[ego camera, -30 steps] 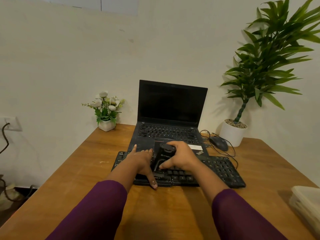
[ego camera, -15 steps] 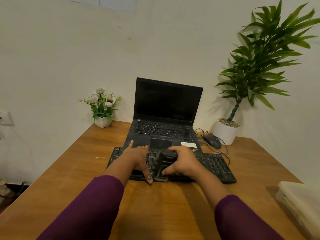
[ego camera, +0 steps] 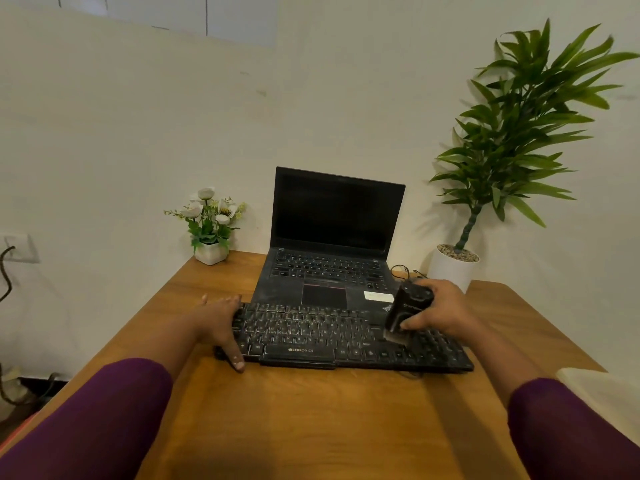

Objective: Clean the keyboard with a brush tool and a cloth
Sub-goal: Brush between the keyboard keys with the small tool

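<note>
A black keyboard [ego camera: 311,336] lies across the wooden desk [ego camera: 311,420] in front of an open laptop. My right hand [ego camera: 441,311] grips a black brush tool [ego camera: 407,311], whose bristle end touches the keys on the keyboard's right part. My left hand [ego camera: 221,323] rests flat on the keyboard's left end, fingers straight, thumb pointing down over the front edge. No cloth is visible.
The dark laptop [ego camera: 332,244] stands behind the keyboard. A mouse with its cable [ego camera: 403,271] lies behind my right hand. A small flower pot [ego camera: 209,226] stands at the back left, a tall potted plant [ego camera: 457,263] at the back right. A pale container [ego camera: 609,400] sits at the right edge.
My right hand has swept the brush from the keyboard's middle to its right part. My left hand has slid to the keyboard's left end.
</note>
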